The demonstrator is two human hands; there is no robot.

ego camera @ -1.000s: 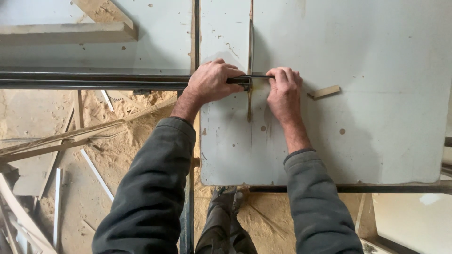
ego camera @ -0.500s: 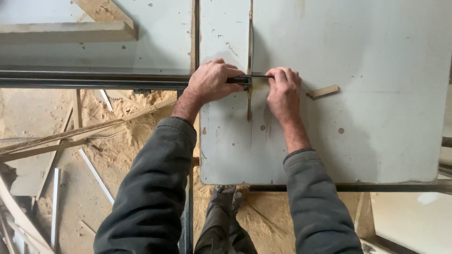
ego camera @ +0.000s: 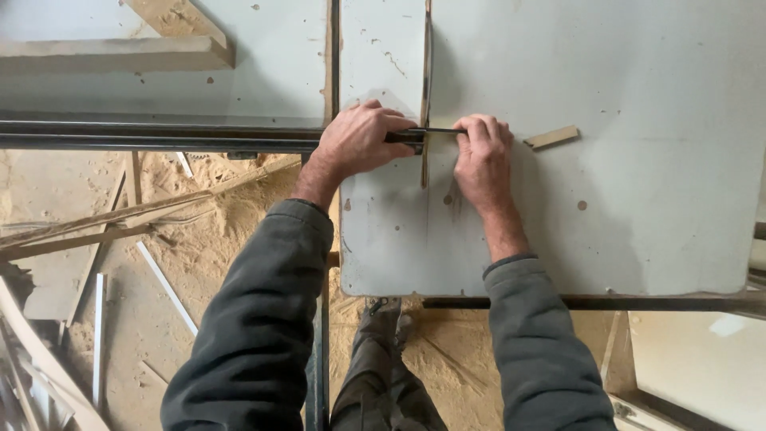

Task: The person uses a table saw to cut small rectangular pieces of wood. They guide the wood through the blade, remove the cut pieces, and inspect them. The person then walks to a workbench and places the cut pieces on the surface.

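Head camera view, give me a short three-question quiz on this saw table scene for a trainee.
1. True or false: both hands grip the thin dark strip lying across the table slot.
2. Which hand is nearer the small wooden offcut: A) left hand B) right hand?
3. What covers the floor under the pale table?

Key
1. True: one hand holds it on each side of the slot.
2. B: the offcut lies just beyond the right hand, untouched.
3. Sawdust, with loose wooden slats scattered on it.
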